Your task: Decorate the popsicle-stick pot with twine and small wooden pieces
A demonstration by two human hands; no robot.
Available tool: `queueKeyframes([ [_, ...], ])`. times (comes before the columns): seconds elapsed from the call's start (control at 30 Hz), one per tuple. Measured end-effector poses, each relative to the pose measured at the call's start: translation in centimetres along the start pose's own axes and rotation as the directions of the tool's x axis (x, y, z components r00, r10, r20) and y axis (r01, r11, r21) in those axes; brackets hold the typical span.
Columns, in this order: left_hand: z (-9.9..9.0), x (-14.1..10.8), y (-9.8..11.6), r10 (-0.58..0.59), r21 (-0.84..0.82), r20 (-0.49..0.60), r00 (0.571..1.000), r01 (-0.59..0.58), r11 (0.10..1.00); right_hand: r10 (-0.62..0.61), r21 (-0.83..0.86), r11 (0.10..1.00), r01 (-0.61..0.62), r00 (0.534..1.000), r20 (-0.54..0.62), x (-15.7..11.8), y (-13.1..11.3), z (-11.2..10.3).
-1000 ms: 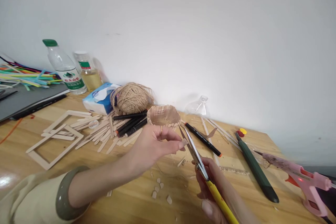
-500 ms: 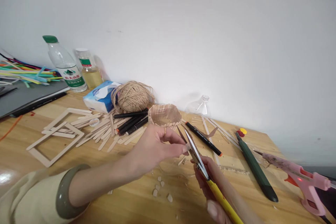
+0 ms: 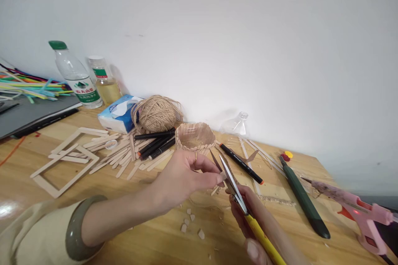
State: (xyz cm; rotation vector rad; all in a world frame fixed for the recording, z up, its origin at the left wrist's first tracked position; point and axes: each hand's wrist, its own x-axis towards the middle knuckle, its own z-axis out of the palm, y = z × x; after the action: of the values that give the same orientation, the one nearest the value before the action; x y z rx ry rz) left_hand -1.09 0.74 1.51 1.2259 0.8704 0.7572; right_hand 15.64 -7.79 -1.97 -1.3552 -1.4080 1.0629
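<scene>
Yellow-handled scissors point up and away, with their blades a little apart. My right hand is wrapped round their handles at the lower right of centre. My left hand, reaching in from the left, has its thumb and fingertips pinched together beside the blades; what they hold is too small to name. Behind my left hand stands an oval basket edged with wooden pieces. Several small cut wood bits lie on the table below my hands.
Wooden sticks, black markers and a twine ball lie left of the basket. Bottles stand behind a tissue pack. A green cutter and a pink glue gun are at the right.
</scene>
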Motion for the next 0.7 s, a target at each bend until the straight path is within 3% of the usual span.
queueKeyframes([
  [0.2, 0.02, -0.03, -0.02, 0.016, -0.065, 0.02, 1.0, -0.014, 0.998, 0.088, 0.033, 0.995, -0.092, 0.991, 0.103, 0.04, -1.1, -0.07],
  [0.37, -0.06, -0.08, 0.21, 0.027, -0.09, 0.039, 0.999, -0.023, 0.996, 0.201, -0.013, 0.98, -0.2, 0.979, 0.042, -0.15, -0.76, -0.28],
  [0.57, -0.11, -0.25, 0.38, 0.014, -0.066, 0.031, 0.999, -0.012, 0.998, 0.213, 0.031, 0.977, -0.212, 0.975, -0.055, -0.37, -0.52, 0.22],
  [0.7, -0.12, -0.25, 0.46, 0.011, -0.061, 0.037, 0.999, -0.009, 0.998, 0.219, 0.071, 0.973, -0.219, 0.976, 0.012, -0.3, -0.69, 0.09],
])
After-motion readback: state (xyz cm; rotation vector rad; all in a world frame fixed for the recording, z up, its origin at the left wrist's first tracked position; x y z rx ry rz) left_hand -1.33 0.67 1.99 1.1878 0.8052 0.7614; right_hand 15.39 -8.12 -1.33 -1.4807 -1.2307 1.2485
